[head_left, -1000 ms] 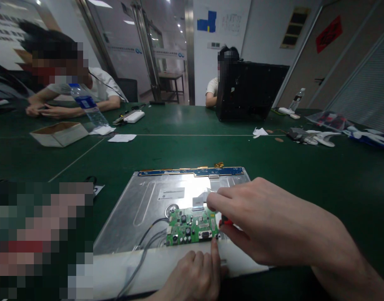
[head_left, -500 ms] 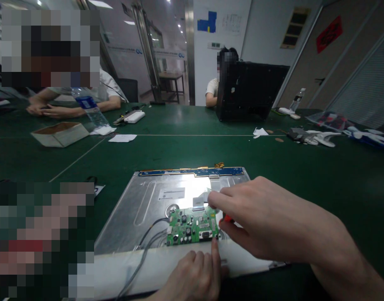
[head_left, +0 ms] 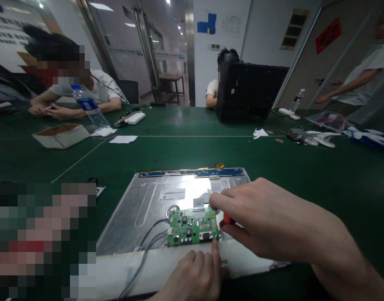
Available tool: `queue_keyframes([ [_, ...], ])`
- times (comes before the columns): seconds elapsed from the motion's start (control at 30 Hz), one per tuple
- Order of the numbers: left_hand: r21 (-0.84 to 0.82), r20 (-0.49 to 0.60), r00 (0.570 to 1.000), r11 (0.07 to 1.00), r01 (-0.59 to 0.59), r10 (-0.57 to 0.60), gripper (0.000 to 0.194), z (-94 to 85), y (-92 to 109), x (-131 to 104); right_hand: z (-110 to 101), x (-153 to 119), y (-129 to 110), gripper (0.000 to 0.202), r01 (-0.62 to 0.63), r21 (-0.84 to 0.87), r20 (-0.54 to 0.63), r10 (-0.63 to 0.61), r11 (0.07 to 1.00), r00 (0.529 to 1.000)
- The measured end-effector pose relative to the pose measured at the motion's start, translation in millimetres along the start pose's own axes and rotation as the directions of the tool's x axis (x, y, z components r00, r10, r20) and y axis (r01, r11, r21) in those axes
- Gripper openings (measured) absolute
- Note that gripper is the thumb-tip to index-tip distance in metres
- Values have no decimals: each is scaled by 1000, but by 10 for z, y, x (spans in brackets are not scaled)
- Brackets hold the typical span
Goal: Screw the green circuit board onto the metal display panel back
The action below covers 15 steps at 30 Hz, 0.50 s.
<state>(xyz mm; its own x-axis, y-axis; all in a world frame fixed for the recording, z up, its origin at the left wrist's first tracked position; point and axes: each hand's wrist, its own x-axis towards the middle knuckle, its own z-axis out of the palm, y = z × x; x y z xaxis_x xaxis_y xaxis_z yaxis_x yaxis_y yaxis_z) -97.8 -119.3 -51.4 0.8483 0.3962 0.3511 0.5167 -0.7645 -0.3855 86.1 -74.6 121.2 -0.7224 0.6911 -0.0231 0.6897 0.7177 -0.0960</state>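
Observation:
A green circuit board (head_left: 192, 223) lies on the metal back of a display panel (head_left: 126, 225), with grey and black cables (head_left: 144, 253) running off its left side. My right hand (head_left: 261, 221) is closed around a red and black handle (head_left: 228, 219), which looks like a screwdriver's, just right of the board. Its tip is hidden. From below, my left hand (head_left: 195, 269) reaches over the panel's white lower strip (head_left: 116, 267). Its index finger stretches to the board's lower right corner, the other fingers bent. A flat ribbon cable (head_left: 198, 203) joins the board's top edge.
Beyond the panel on the green table (head_left: 179, 150) are an open box (head_left: 62, 136), a water bottle (head_left: 91, 108), papers (head_left: 123, 139) and a large black monitor (head_left: 251, 92). Gloves (head_left: 320, 137) lie at right. Two people sit across the table; another person (head_left: 358, 90) stands at right.
A standing person has come into view at the far right. Slightly more of the red handle shows in my right hand. My left hand stays at the board's corner.

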Motion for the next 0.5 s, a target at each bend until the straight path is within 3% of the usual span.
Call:
queue_keyframes([
  [0.27, -174, -188, 977, 982, 68, -101, 19, -171, -213, 163, -10, -50, 24, 13, 51, 4, 12, -51, 999, 999],
  [0.33, -227, -161, 974, 966, 120, -159, 16, -199, -338, 229, -10, -50, 18, 13, 57, 18, 12, -57, 998, 998],
  [0.43, -339, 13, 980, 922, 190, -197, 6, -199, -513, 311, -8, -37, 8, 14, 48, 61, 12, -49, 997, 999],
  [0.5, -410, 108, 973, 882, 231, -204, 11, -179, -581, 338, 3, -25, 9, 14, 37, 79, 11, -38, 996, 999],
])
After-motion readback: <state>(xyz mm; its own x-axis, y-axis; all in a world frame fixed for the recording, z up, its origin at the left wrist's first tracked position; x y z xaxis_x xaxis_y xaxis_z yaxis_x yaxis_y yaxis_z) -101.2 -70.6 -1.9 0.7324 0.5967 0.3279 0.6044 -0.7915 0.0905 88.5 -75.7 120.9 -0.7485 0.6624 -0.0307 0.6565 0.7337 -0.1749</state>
